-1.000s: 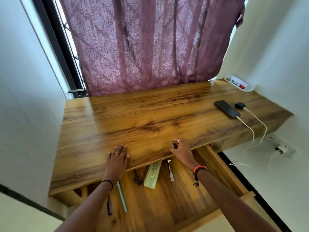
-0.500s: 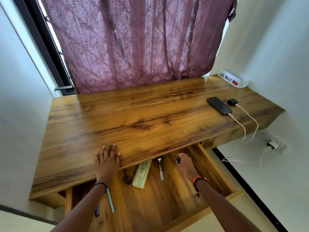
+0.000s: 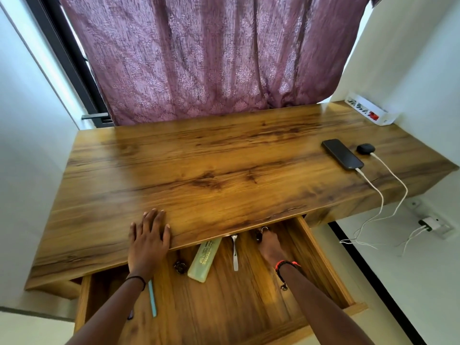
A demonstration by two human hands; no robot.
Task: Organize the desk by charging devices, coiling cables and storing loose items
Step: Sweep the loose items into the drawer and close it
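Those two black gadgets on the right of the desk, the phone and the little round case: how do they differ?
The flat black rectangular phone is long and thin; the small black rounded case is short and pebble-like. The phone lies left of the case, apart from it, reaching nearer the front edge of the wooden desk. Shared: both are black and plugged into white cables.
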